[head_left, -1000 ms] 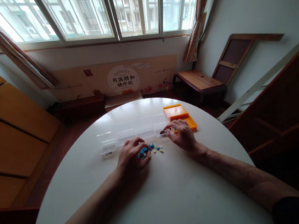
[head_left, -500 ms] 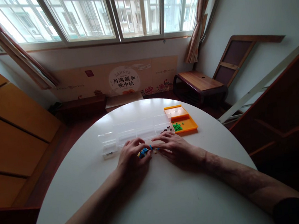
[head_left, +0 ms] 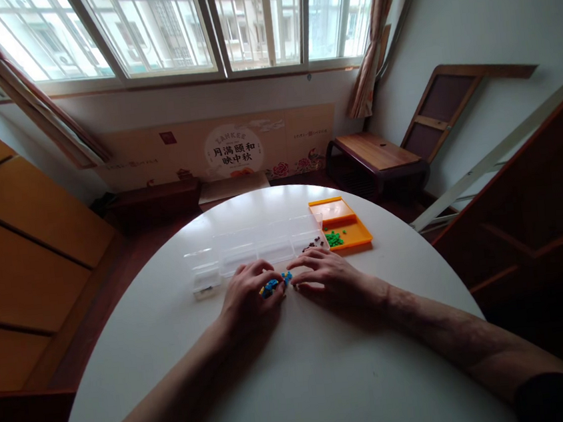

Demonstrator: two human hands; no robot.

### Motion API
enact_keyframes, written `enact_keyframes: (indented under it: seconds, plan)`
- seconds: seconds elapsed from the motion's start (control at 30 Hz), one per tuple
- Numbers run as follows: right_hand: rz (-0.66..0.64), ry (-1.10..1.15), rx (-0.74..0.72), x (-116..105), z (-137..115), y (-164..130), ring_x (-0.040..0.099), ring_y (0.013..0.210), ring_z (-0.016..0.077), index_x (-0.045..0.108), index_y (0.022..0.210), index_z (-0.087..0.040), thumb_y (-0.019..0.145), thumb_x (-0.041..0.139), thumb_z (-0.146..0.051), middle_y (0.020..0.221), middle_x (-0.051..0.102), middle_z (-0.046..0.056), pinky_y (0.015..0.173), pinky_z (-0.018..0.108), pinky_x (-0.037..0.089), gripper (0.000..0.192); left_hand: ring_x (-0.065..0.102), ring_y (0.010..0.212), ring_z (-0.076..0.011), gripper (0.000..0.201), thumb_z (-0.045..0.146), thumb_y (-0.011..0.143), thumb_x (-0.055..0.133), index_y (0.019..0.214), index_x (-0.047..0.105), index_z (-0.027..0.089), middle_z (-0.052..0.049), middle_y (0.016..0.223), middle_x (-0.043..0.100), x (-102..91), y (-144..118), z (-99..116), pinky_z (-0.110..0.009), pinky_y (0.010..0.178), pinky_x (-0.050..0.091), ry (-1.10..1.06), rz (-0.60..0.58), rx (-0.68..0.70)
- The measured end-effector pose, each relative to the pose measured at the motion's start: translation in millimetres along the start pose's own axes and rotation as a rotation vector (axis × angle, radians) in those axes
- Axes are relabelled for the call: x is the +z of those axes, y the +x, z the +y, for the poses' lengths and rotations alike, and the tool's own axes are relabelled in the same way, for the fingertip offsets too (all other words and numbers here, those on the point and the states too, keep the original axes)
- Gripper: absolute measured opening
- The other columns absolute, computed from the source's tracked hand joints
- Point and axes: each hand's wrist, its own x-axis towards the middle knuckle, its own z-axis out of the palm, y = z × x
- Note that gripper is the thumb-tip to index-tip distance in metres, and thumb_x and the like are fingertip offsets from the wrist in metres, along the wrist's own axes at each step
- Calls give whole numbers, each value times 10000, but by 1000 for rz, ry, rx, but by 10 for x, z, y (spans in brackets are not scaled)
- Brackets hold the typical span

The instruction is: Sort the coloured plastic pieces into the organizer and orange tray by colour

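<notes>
Two bare hands are seen resting on a round white table (head_left: 299,383) beneath a wide barred window (head_left: 191,26), with a small heap of blue pieces (head_left: 273,284) lying between them at the near side of the table's middle. The left hand (head_left: 248,298) is laid palm down with its fingers curled loosely over the left part of the heap; whether any piece is pinched beneath them cannot be told. The right hand (head_left: 326,277) is spread flat just beside the heap, its fingertips (head_left: 294,263) pointed leftward and touching or almost touching the rightmost pieces, with nothing seen to be gripped. Just behind both hands a clear plastic compartment box (head_left: 255,244) is stretched across the table, a few dark pieces (head_left: 314,243) being visible in its right-end compartment. An orange tray (head_left: 351,230) is set against the box's right end, and a cluster of green pieces (head_left: 334,238) is held in its nearer section. A printed cardboard panel (head_left: 215,151) is propped along the wall under the window, and a low wooden bench (head_left: 373,154) is placed in the far right corner
</notes>
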Motion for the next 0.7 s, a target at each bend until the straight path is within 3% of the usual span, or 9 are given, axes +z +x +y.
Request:
enact_keyframes:
  seconds: [0.33,0.53,0.7]
  plan:
    - [52,57,32,41,40,4,708,1165,237,740,1126,-283,1053,716,-234,1303,802,22,1087,424,542,91,721,900,-181,125,353,1005,746,973,839,276,-20,1033,755,-18,26,29,-362,914,484,-66,-51,-82]
    - [353,-70,378,23,172,-53,703,1053,270,766,1081,-278,1061,709,-257,1074,827,25,1035,463,522,64,722,883,-175,155,361,1013,737,934,826,262,-14,1001,757,-18,20,29,-353,902,477,-96,-54,-109]
    - [379,-115,498,3,269,-94,706,1064,295,779,1105,-264,1059,699,-273,1084,819,46,1038,488,513,93,718,883,-177,146,337,1028,719,959,818,254,-19,1013,751,-14,14,20,-351,900,470,-101,-36,-100]
